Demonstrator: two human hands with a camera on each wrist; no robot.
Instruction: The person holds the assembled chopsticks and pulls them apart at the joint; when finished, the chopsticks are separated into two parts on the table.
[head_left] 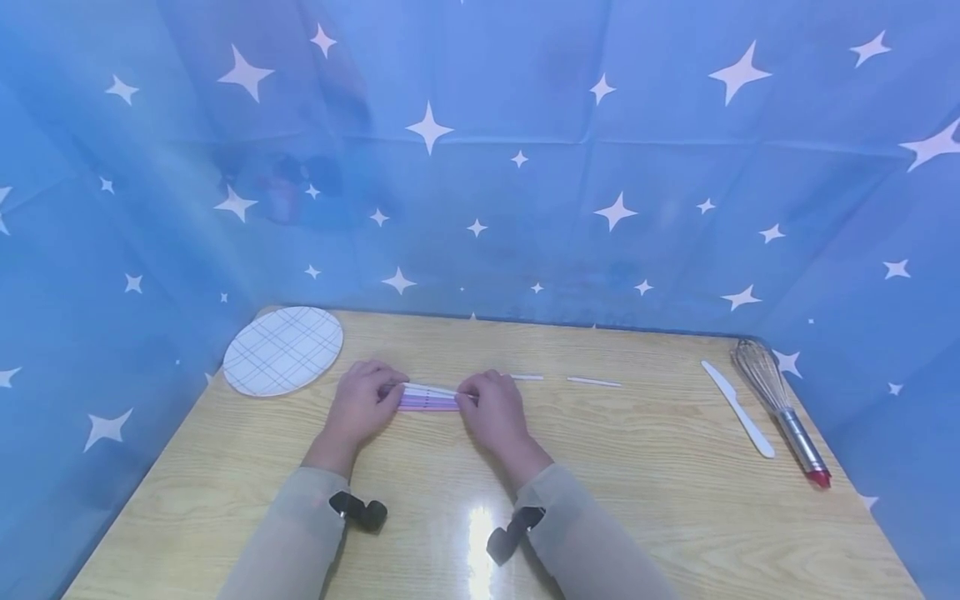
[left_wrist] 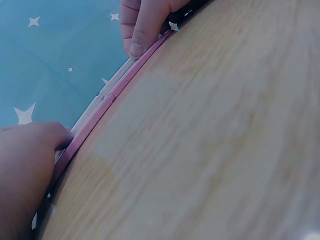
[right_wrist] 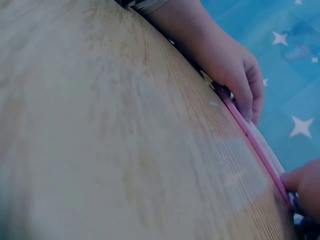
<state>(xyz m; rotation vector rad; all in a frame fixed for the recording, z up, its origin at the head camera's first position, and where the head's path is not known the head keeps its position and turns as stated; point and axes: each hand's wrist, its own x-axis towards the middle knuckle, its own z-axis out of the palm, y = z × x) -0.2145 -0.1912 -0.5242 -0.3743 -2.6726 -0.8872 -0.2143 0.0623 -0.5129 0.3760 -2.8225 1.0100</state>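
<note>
A bundle of slim pink, purple and white strips (head_left: 427, 402) lies side by side on the table, with small marks across the middle. My left hand (head_left: 363, 400) pinches the left ends between thumb and fingers. At the other end, my right hand (head_left: 491, 408) pinches a white strip, which slants slightly over the others. From the left wrist view, the pink strip (left_wrist: 107, 100) stands foremost, with a white one behind it. The right wrist view shows the same pink strip (right_wrist: 257, 145) running between both hands. The strips' ends are hidden under my fingers.
Two thin white strips, one partly behind my right hand and another (head_left: 594, 382) farther right, lie on the wooden table (head_left: 637, 467). A round checked board (head_left: 283, 352) is at the back left. A white knife (head_left: 738, 408) and a whisk (head_left: 782, 408) lie at right.
</note>
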